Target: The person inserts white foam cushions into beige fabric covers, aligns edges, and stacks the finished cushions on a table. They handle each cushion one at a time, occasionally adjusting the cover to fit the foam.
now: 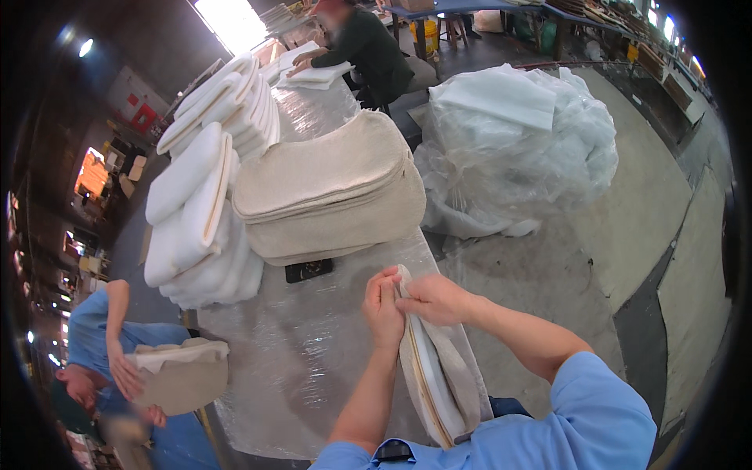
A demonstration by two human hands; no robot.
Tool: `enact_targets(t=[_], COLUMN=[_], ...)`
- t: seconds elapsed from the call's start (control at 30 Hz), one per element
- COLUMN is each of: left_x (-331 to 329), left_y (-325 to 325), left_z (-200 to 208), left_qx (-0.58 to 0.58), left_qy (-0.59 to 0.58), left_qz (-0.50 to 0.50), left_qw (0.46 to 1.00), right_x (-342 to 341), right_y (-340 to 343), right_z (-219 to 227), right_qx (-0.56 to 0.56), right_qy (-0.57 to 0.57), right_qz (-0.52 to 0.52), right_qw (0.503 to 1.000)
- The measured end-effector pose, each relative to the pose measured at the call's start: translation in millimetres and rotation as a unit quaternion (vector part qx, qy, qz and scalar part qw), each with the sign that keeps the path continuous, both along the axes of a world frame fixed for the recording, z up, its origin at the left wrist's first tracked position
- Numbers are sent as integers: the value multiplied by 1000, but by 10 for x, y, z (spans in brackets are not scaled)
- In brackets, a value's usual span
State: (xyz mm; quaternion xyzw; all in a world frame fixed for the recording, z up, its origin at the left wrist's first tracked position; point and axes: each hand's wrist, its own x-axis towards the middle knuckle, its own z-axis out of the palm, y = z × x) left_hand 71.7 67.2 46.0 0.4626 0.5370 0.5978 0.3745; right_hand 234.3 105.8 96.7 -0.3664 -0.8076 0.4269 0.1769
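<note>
With the two hands as the middle of the dial, a beige cover (462, 368) runs from them down toward half past five, its near end against the person's blue shirt (595, 407). The cover stands on edge with its long side gaping, and a white pad (425, 364) shows inside. The left hand (382, 312) grasps the cover's far end, fingers clenched around it; the right hand (435, 299) is close beside it at three o'clock, its fingers curled in and gripping the edge of the opening. Under them lies the desk (282, 407), sheeted in clear film — glossy and creased. At eleven o'clock sits a stack of beige covers (321, 172), with a dark slab (309, 271) flat at its near edge. White pads (188, 235) are piled at ten o'clock, and a plastic-wrapped bundle (517, 149) rests off the desk at one o'clock. Toward half past eight a co-worker's hands (123, 372) hold another beige piece (188, 380) — another person (376, 59) handles white pads near twelve o'clock.
</note>
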Motion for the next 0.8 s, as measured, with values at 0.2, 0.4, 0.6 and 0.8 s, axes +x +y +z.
enact_targets(t=[0.2,0.4,0.6,0.8], left_x=[-13,-24,-96,-178], left_y=[-102,-242,-352,-369], left_z=[4,-48,43,26], left_qx=[20,61,64,59], left_qy=[0,-87,-97,-75], left_qz=[39,61,60,87], left_qw=[999,992,991,992], right_x=[-108,-146,-181,-193], right_y=[51,-214,-331,-228], right_z=[220,206,211,201], right_qx=[97,130,137,24], right_qy=[-90,-20,27,21], right_qz=[114,140,137,137], right_qw=[985,981,981,990])
